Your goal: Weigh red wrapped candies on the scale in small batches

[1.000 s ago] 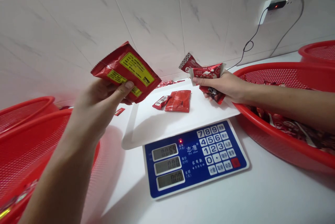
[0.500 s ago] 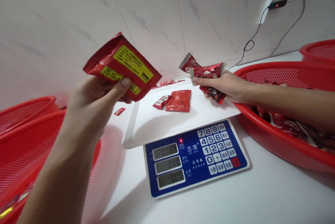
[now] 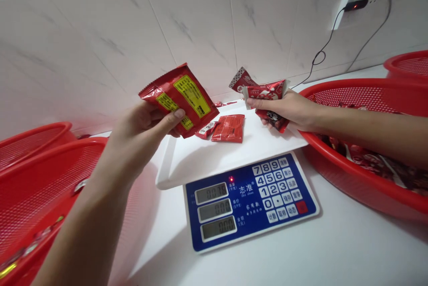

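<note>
My left hand (image 3: 147, 123) pinches a red snack packet (image 3: 187, 96) with yellow printed labels, thumb on its front, held up over the left side of the scale's white tray (image 3: 190, 165). Several red wrapped snacks (image 3: 267, 92) are bunched in my right hand (image 3: 294, 107), above the tray's right side; their lower parts are partly behind the fingers. On the tray lie a flat red packet (image 3: 229, 128) and a small red-and-white wrapped piece (image 3: 206, 130), which the held packet partly covers. Below is the scale's blue panel (image 3: 247, 205) with keys and lit displays.
Red mesh baskets stand on both sides: a right basket (image 3: 334, 161) full of wrapped snacks and a left basket (image 3: 73, 161) with a few pieces. Another basket (image 3: 406, 65) is at the far right. A black cable (image 3: 323, 51) hangs from a wall socket behind.
My left hand has moved right and slightly down with the red packet, now nearer the tray's middle. My right hand holds its place. The top display reading has risen slightly.
</note>
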A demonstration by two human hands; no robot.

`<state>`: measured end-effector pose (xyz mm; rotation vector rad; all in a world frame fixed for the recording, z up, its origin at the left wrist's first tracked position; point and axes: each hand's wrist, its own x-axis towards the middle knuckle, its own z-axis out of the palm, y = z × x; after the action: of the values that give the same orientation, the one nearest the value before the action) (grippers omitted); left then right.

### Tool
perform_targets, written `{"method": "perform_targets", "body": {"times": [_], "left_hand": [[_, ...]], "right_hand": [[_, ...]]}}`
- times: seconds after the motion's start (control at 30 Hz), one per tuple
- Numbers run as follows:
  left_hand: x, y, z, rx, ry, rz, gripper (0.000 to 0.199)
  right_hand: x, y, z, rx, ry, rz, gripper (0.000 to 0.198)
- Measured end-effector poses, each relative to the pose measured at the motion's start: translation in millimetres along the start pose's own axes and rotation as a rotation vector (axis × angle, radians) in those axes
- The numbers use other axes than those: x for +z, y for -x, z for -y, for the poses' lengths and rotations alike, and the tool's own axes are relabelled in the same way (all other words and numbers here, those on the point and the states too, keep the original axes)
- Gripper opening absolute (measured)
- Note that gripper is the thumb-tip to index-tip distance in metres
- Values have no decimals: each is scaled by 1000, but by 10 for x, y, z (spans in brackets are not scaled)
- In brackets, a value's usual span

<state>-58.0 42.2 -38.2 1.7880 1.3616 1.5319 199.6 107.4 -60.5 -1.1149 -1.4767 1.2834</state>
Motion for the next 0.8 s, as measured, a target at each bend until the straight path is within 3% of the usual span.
{"method": "perform_targets", "body": {"times": [0.3,0.67,0.8], "left_hand": [[-43,-49,-71,115,179,-205,8],[-4,-45,-181,23,334,-222,10],[20,-16,-181,-95,349,-134,14]], "right_hand": [[-8,-10,-16,-22,-4,8,26],[-16,-5,-11,-15,41,25,30],[-20,-6,-12,-16,32,48,31]]}}
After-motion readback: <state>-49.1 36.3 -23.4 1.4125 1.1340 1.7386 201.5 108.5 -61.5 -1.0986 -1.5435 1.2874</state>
